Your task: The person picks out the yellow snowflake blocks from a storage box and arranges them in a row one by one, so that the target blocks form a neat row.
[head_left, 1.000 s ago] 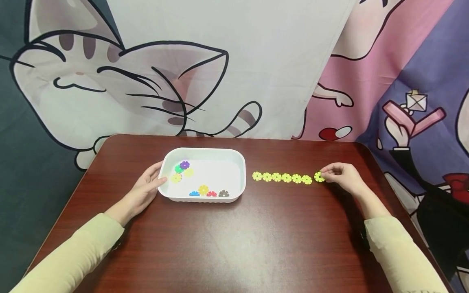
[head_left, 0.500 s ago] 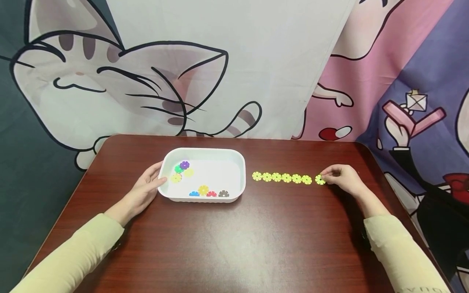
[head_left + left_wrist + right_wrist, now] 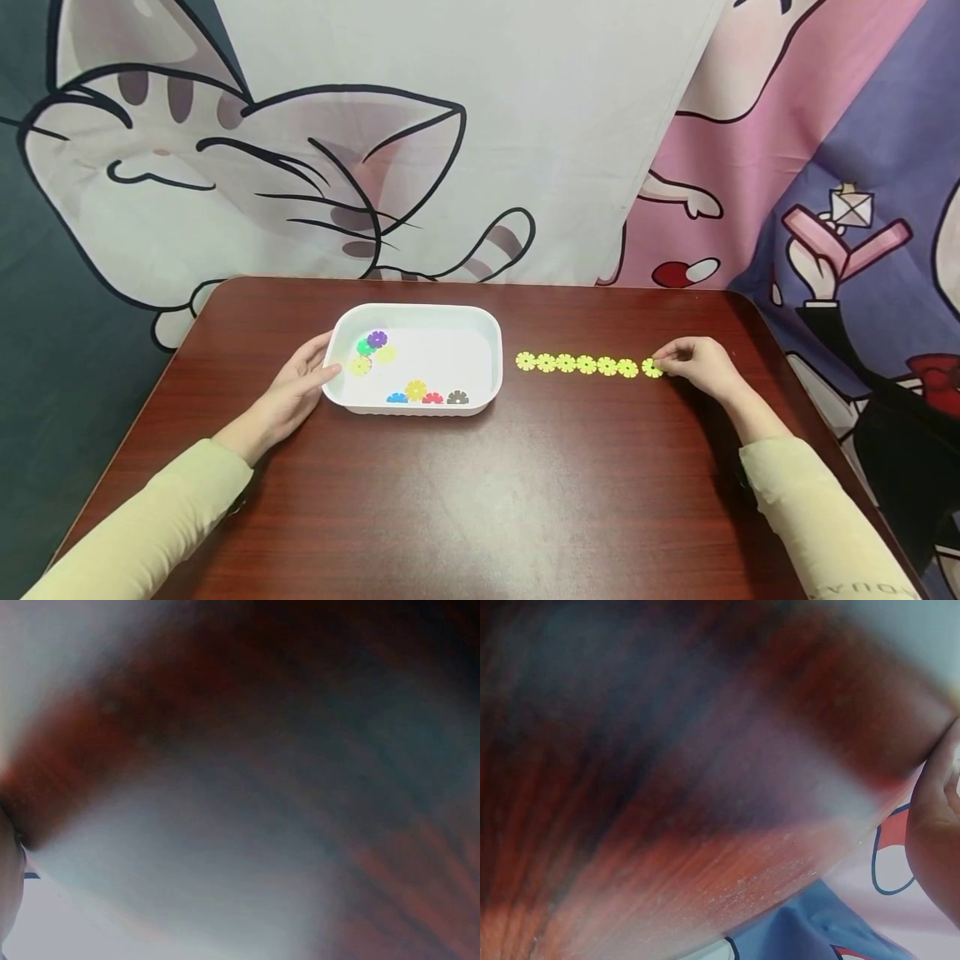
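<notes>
In the head view my left hand [image 3: 288, 392] grips the left end of a white plastic tray [image 3: 491, 358], thumb over the rim and fingers outside it. My right hand [image 3: 701, 364] pinches a yellow-green flower-shaped disc [image 3: 651, 368] between thumb and fingertips, low over the table. Just left of that disc, with a small gap, lies a straight row of several matching yellow-green discs [image 3: 587, 364], stretching towards the tray. Both wrist views are mostly blur; a bit of the right hand [image 3: 934, 832] shows at the right edge of its own.
Inside the tray are a purple disc [image 3: 377, 339], a green one [image 3: 365, 347], yellow ones [image 3: 416, 389], a blue [image 3: 397, 398], a red [image 3: 432, 398] and a dark grey [image 3: 457, 397]. The brown wooden table [image 3: 450, 508] ends at the back against a cartoon-printed cloth [image 3: 570, 150].
The pinched disc has shifted very slightly, ending a little nearer the row's right end than half a second ago. My left hand and the tray stay put.
</notes>
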Demonstrator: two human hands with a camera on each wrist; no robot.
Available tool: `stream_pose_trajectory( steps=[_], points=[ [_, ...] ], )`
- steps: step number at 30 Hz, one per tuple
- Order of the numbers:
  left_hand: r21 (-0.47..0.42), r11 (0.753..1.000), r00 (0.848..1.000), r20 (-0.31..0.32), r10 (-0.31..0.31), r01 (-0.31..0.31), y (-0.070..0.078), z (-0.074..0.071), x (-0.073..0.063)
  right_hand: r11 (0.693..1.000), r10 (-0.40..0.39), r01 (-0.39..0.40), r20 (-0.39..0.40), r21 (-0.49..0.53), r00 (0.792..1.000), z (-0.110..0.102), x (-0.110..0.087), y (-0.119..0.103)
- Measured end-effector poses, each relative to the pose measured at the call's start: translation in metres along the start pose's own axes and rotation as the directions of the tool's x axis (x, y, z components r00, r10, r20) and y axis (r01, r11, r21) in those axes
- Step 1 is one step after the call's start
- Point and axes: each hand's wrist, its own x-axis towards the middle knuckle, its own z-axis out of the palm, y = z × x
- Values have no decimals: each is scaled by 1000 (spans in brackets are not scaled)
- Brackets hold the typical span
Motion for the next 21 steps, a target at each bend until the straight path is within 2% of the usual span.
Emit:
stream_pose_trajectory(
  steps=[21],
  points=[
    [4, 1000, 1000, 11, 10, -10, -2, -1, 0, 999, -25, 24, -30, -32, 999, 3, -2, -4]
  ],
)
